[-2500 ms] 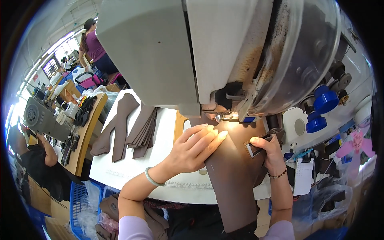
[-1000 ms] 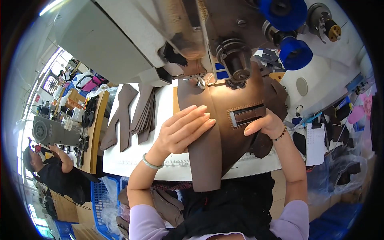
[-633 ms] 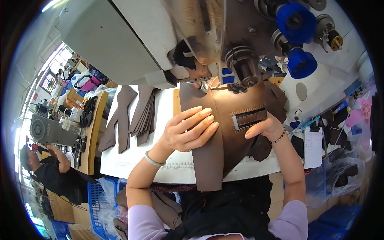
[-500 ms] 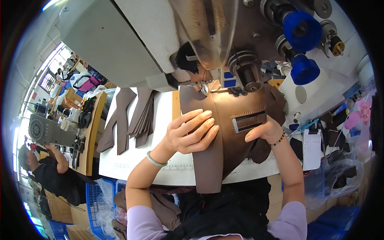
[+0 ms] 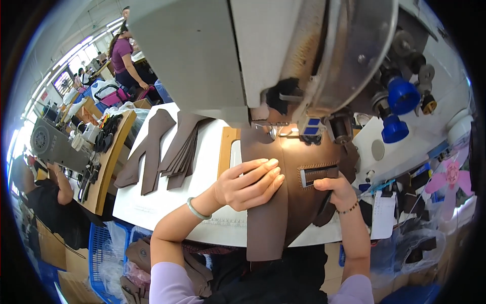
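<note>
The left hand's (image 5: 249, 186) bent fingers lie across a brown leather piece (image 5: 267, 228) at the centre of the frame; its thumb is hidden, so I cannot tell whether they grip. Right of centre, the right hand (image 5: 343, 190) grips the leather, thumb on top beside a stitched slot (image 5: 319, 175). Above looms a sewing machine (image 5: 187, 61); left of centre, brown strips (image 5: 179, 152) lie fanned on the white worktop (image 5: 147, 209).

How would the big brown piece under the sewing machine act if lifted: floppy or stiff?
The brown piece probably bends without crumpling: it looks thin, yet its lower end lies smooth. It seems unlikely to roll, being broad and flattish.
</note>
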The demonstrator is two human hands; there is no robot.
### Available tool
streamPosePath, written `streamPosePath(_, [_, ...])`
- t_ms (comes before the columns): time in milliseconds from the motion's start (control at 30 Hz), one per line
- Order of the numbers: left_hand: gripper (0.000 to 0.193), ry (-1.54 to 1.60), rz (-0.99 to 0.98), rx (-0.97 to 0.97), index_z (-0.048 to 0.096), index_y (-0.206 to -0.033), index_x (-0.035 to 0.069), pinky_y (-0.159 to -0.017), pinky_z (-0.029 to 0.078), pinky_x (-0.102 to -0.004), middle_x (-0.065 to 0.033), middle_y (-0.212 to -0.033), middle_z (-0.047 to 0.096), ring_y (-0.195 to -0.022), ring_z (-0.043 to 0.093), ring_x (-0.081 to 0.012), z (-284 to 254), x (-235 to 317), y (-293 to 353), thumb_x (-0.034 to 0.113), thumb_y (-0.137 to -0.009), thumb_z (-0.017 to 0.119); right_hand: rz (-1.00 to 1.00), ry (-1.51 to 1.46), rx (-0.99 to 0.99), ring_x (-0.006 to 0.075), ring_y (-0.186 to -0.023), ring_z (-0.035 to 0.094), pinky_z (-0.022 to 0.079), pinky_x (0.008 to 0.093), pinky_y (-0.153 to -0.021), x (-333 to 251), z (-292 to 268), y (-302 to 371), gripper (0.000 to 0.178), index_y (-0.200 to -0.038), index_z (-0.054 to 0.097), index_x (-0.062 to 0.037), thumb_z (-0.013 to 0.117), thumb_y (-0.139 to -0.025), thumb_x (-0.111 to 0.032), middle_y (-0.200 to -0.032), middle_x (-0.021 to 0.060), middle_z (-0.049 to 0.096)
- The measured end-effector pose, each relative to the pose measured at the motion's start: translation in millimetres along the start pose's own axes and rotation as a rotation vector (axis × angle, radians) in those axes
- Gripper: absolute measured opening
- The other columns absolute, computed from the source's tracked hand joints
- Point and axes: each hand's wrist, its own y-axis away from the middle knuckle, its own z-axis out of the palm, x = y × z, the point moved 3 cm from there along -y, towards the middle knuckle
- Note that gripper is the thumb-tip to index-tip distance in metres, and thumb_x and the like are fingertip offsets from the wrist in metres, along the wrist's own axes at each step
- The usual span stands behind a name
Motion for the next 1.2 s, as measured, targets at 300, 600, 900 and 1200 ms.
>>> streamPosePath(300, [0.013,0.086,-0.028,-0.029,0.067,-0.090,0.002,-0.075,0.058,-0.0294,-0.0066,-0.090,0.066,-0.085,0.067,-0.0204,-8,-4,1,0.003,-0.077,0.066,-0.114,0.092,0.147,0.0129,-0.095,0.061,0.048,0.0272,-0.086,-2,27,6,0.040,-0.113,0.060,-0.0013,0.070,-0.073,-0.002,-0.104,0.0064,0.066])
streamPosePath(600, [0.013,0.119,-0.040,-0.012,0.067,-0.089,0.002,-0.077,0.059,-0.0305,-0.0069,-0.090,0.066,-0.086,0.067,-0.0206,-5,-11,2,0.003,-0.076,0.066,-0.135,0.097,0.170,0.0129,-0.094,0.062,0.048,0.0266,-0.084,3,24,6,0.038,-0.111,0.062,-0.0004,0.070,-0.074,-0.002,-0.102,0.0071,0.067])
streamPosePath(900, [0.012,0.190,-0.091,-0.023,0.068,-0.087,0.003,-0.075,0.059,-0.0297,-0.0059,-0.090,0.067,-0.085,0.068,-0.0204,-6,-21,3,0.003,-0.075,0.067,-0.157,0.114,0.189,0.0122,-0.092,0.062,0.047,0.0260,-0.085,-4,35,4,0.034,-0.110,0.064,-0.0008,0.071,-0.076,-0.004,-0.101,0.0066,0.068])
streamPosePath(1200, [0.014,0.196,-0.090,0.015,0.068,-0.087,0.003,-0.075,0.058,-0.0302,-0.0060,-0.090,0.067,-0.085,0.068,-0.0210,-5,-23,3,0.004,-0.074,0.067,-0.164,0.133,0.196,0.0122,-0.092,0.062,0.047,0.0260,-0.085,-7,39,2,0.034,-0.109,0.064,-0.0007,0.071,-0.076,-0.004,-0.100,0.0065,0.068])
